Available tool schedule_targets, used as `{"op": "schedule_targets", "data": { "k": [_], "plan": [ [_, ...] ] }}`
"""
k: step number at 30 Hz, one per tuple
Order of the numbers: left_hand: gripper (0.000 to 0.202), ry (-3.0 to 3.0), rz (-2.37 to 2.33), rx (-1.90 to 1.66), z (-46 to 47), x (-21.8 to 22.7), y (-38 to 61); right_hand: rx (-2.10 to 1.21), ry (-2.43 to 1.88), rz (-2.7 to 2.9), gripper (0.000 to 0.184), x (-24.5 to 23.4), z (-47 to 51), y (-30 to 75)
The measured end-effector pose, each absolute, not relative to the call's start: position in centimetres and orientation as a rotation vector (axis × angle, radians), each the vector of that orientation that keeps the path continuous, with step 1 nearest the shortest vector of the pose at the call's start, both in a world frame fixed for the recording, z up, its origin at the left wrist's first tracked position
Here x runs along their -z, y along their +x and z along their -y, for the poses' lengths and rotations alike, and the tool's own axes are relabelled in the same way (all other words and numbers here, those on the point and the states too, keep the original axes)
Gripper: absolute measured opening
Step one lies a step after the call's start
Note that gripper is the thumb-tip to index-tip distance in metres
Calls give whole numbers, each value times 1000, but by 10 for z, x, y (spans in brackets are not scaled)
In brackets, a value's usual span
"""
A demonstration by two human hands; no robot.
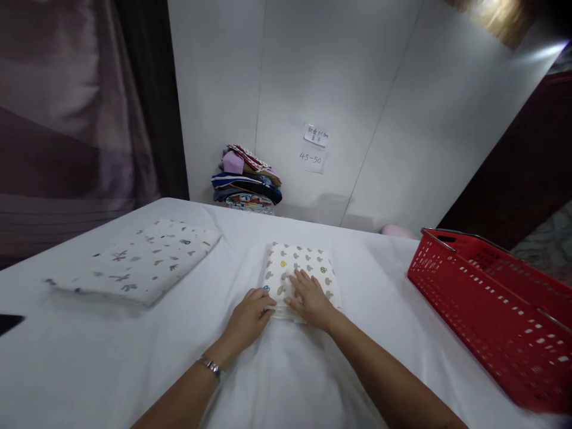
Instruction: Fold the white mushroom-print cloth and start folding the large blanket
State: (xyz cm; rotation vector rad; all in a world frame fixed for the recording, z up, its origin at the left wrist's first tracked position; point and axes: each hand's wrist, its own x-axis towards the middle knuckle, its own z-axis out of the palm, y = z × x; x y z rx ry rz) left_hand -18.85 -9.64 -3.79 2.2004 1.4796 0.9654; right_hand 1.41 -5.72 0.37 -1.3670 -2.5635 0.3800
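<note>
In front of me a white cloth (pixel 304 262), printed with grey mushroom-like shapes and a few coloured ones, lies folded into a neat rectangle. My left hand (pixel 250 316) is at its near left corner, fingers and thumb pinching the folded edge. My right hand (pixel 313 301) rests flat on the top of the cloth, fingers spread, towards its near right part. Layers of the fold show along the near edge, partly covered by both hands.
A second printed white cloth (pixel 147 262) lies folded on the white-covered table (pixel 102 357) to the left. At the right stands a red plastic basket (pixel 482 316) with metal handles. Behind the table rises a stack of clothes (pixel 248 182) against the wall. A dark object (pixel 9 322) lies at the left edge.
</note>
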Motion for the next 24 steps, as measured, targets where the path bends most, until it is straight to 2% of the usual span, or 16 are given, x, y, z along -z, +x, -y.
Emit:
{"op": "schedule_targets", "data": {
  "k": [13,19,24],
  "plan": [
    [15,2142,-1503,-913,99,25,-190,-301,-1437,2537,58,28,33,-10],
    [25,2243,-1650,-1031,71,-4,-169,-270,-1410,2521,56,29,34,-12],
    [41,2261,-1851,-720,30,12,-148,-468,-1411,2518,60,23,25,-7]
  ]
}}
